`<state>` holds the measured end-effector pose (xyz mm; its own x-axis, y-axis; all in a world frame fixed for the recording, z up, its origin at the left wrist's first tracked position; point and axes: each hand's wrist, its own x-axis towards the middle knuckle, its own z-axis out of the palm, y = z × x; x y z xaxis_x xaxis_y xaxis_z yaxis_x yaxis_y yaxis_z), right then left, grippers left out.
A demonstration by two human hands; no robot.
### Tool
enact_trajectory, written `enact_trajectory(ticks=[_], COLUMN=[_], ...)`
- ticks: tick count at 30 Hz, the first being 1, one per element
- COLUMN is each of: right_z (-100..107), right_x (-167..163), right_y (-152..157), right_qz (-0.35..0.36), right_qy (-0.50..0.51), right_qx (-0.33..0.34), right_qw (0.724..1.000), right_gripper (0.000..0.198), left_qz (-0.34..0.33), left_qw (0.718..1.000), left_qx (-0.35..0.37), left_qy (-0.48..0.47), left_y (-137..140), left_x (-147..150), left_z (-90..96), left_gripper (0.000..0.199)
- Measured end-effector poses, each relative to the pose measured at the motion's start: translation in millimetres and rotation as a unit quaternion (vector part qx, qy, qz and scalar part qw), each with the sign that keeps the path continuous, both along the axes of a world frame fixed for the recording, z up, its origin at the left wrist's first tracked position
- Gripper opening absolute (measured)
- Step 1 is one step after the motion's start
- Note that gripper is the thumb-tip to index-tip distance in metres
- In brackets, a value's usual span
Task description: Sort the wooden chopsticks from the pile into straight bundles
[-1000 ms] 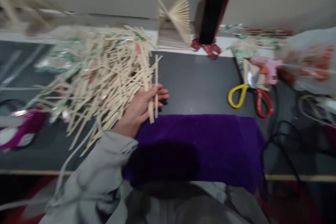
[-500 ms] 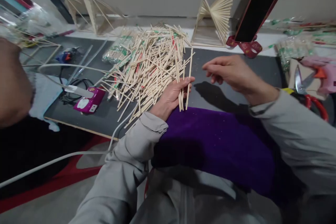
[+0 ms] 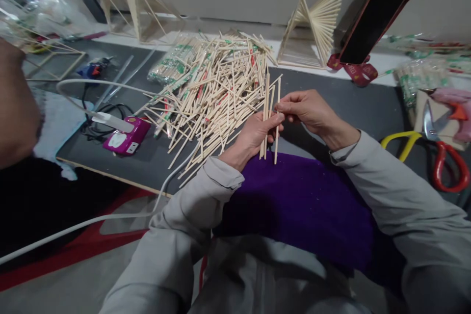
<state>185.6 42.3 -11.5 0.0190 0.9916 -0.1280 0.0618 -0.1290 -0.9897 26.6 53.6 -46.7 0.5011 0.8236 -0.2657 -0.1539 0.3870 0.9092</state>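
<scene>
My left hand (image 3: 250,136) is closed around a few thin wooden chopsticks (image 3: 266,98), which stand roughly upright, fanned slightly apart. At its fingertips, my right hand (image 3: 312,113) pinches the rightmost chopstick (image 3: 278,89) of the bunch with thumb and fingers. The lower ends of the held chopsticks hang over the edge of a purple cloth (image 3: 301,201) on my lap. Just left of my hands a big loose heap of chopsticks (image 3: 221,93) covers the dark tabletop, some with red or green wrapping.
Folded stick structures (image 3: 312,29) stand at the back. A phone (image 3: 375,22) leans on a red stand. Scissors (image 3: 447,167) and a pink glue gun (image 3: 454,103) lie right. A magenta power adapter (image 3: 128,140) with a white cable sits left, near another person's arm (image 3: 18,103).
My right hand has come left to the chopsticks in my left hand and now grips the rightmost one. The view has shifted slightly, showing more of the scissors.
</scene>
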Motion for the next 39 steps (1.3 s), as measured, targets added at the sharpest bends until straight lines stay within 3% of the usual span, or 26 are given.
enact_trajectory(ticks=[5, 10, 17, 26, 31, 35, 39], right_z=[1.8, -4.0, -3.4, -8.9, -7.9, -9.2, -20.3], right_x=[2.6, 9.0, 26.9, 21.4, 19.4, 23.8, 38.7], right_y=[-4.4, 0.7, 7.8, 6.1, 4.1, 4.1, 12.2], right_qz=[0.043, -0.012, -0.064, -0.084, -0.093, -0.07, -0.077], right_qy=[-0.013, -0.052, 0.049, -0.055, -0.065, -0.007, 0.057], right_qx=[-0.005, 0.023, 0.009, 0.049, 0.032, 0.014, -0.002], right_qw=[0.999, 0.998, 0.997, 0.994, 0.993, 0.997, 0.995], right_gripper=[0.014, 0.016, 0.01, 0.016, 0.02, 0.016, 0.01], left_qz=[-0.013, -0.014, -0.019, -0.032, -0.041, -0.058, -0.145], left_qw=[1.0, 1.0, 0.999, 0.992, 0.988, 0.993, 0.989], left_qx=[0.003, -0.004, 0.003, 0.037, 0.045, 0.023, 0.003], left_qy=[-0.006, 0.01, 0.04, 0.117, 0.14, 0.095, -0.02], left_y=[-1.3, -3.2, -4.5, -13.2, -16.6, -14.2, -15.4], left_x=[-0.1, -1.1, -0.3, 1.8, 4.3, 1.8, -2.7], left_z=[-1.6, 0.3, 4.0, 8.7, 8.5, 9.3, 13.0], left_gripper=[0.029, 0.033, 0.029, 0.028, 0.027, 0.025, 0.033])
